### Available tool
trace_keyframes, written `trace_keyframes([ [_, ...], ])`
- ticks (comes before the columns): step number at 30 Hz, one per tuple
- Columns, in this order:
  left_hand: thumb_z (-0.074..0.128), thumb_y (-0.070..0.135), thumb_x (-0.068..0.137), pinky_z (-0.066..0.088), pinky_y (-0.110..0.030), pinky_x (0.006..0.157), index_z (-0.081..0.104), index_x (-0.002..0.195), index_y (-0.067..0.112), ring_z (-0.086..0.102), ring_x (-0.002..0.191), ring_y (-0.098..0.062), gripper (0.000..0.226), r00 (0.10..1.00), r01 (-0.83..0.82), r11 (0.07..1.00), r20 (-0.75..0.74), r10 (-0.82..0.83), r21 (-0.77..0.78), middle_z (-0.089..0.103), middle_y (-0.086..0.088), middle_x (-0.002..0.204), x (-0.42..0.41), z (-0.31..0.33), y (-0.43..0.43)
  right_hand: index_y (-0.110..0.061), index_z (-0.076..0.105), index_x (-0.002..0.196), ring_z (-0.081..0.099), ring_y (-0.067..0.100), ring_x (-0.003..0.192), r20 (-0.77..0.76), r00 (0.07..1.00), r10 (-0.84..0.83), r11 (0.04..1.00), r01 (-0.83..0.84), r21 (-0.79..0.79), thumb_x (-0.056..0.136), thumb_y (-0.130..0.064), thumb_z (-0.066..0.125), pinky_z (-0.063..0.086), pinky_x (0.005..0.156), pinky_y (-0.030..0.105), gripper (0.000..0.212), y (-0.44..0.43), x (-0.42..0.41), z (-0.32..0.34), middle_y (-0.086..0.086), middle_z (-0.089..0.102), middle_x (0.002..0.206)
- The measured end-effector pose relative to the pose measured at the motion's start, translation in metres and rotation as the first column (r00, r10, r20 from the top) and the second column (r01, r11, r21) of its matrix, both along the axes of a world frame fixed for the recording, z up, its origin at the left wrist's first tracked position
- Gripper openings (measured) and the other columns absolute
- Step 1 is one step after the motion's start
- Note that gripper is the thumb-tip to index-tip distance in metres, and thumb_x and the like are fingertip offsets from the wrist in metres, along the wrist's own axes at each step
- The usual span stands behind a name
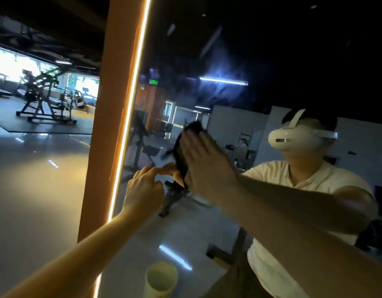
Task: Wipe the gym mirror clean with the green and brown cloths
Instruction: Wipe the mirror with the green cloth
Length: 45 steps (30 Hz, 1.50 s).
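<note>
Right hand (205, 166) is flat out, fingers straight, palm squashing a dark cloth (180, 153) against the mirror (228, 61). It's not gripping the cloth, just pressing it, which makes sense since a flat palm keeps as much fabric on the glass as possible. The cloth sits between the palm and the glass, sticking out past the fingertips and along the thumb side. The light is too dim to tell whether it's the green or the brown one, and the other cloth isn't in sight. Left hand (143, 190) is just below and beside the right, fingers mostly curled, with a fingertip on the glass next to the cloth's lower edge. I can't tell whether it's pinching a corner of the cloth or just bracing. My guess is it's steadying things while the right hand scrubs. Well above the right hand there are hazy streaks (210, 43) on the glass, so I'd say there's plenty left to wipe. Past the left hand, the lit strip (130, 104) marks the mirror's edge, so he's working close to the border. Below both hands there's a pale cup (161, 278).
</note>
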State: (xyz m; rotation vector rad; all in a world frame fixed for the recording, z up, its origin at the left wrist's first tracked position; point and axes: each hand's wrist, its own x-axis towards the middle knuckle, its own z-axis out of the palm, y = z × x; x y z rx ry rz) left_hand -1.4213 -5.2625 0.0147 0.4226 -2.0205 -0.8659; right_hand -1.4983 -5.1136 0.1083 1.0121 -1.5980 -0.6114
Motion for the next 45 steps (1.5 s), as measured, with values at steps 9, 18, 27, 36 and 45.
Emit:
trace_keyframes([
  [9, 0.043, 0.021, 0.087, 0.046, -0.057, 0.106, 0.054, 0.137, 0.019, 0.053, 0.13, -0.03, 0.052, 0.982, 0.022, 0.988, -0.184, -0.05, -0.152, 0.053, -0.003, 0.141, -0.009, 0.031, -0.036, 0.001, 0.018, 0.161, 0.006, 0.043, 0.156, 0.082, 0.996, 0.017, 0.986, -0.03, 0.163, 0.103, -0.043, 0.035, -0.01, 0.124, 0.057, 0.075, -0.041, -0.011, -0.072, 0.025, 0.015, 0.168],
  [18, 0.064, -0.002, 0.09, 0.022, -0.052, 0.125, 0.031, 0.159, 0.01, 0.023, 0.153, -0.03, 0.077, 0.984, 0.12, 0.962, -0.101, -0.149, -0.246, 0.027, -0.012, 0.166, -0.015, -0.008, -0.016, 0.002, 0.008, 0.162, 0.007, 0.036, 0.158, 0.074, 0.983, -0.167, 0.921, 0.183, -0.344, 0.104, -0.042, 0.032, 0.006, 0.129, 0.05, 0.077, 0.021, -0.008, 0.0, 0.024, 0.006, 0.17],
  [27, 0.059, -0.005, 0.091, 0.001, -0.021, 0.124, 0.017, 0.165, 0.012, 0.012, 0.157, -0.02, 0.086, 0.991, 0.087, 0.959, -0.074, -0.11, -0.269, 0.014, -0.005, 0.172, -0.014, -0.053, 0.009, 0.001, 0.025, 0.16, 0.008, 0.041, 0.157, 0.199, 0.98, -0.014, 0.992, 0.039, -0.122, 0.107, -0.041, 0.041, 0.003, 0.129, 0.051, 0.07, 0.035, -0.014, -0.179, 0.025, 0.014, 0.166],
  [36, 0.056, 0.005, 0.098, 0.003, -0.046, 0.13, -0.007, 0.164, 0.008, -0.008, 0.16, -0.021, 0.092, 0.994, 0.079, 0.984, -0.061, -0.09, -0.158, -0.009, -0.008, 0.173, -0.028, -0.075, 0.061, 0.003, 0.005, 0.161, 0.007, 0.04, 0.157, 0.076, 0.99, -0.115, 0.944, 0.132, -0.301, 0.108, -0.042, 0.031, 0.004, 0.128, 0.052, 0.074, 0.123, -0.019, -0.062, 0.025, 0.011, 0.168],
  [45, 0.054, 0.0, 0.096, 0.009, -0.055, 0.129, -0.006, 0.165, 0.01, -0.006, 0.16, -0.023, 0.092, 0.995, 0.099, 0.967, 0.007, -0.1, -0.236, -0.009, -0.009, 0.173, -0.025, -0.081, 0.049, -0.001, 0.029, 0.158, 0.013, 0.037, 0.156, 0.189, 0.982, -0.011, 0.987, 0.041, -0.153, 0.102, -0.035, 0.052, 0.006, 0.129, 0.05, 0.069, 0.089, -0.013, -0.177, 0.023, 0.023, 0.165],
])
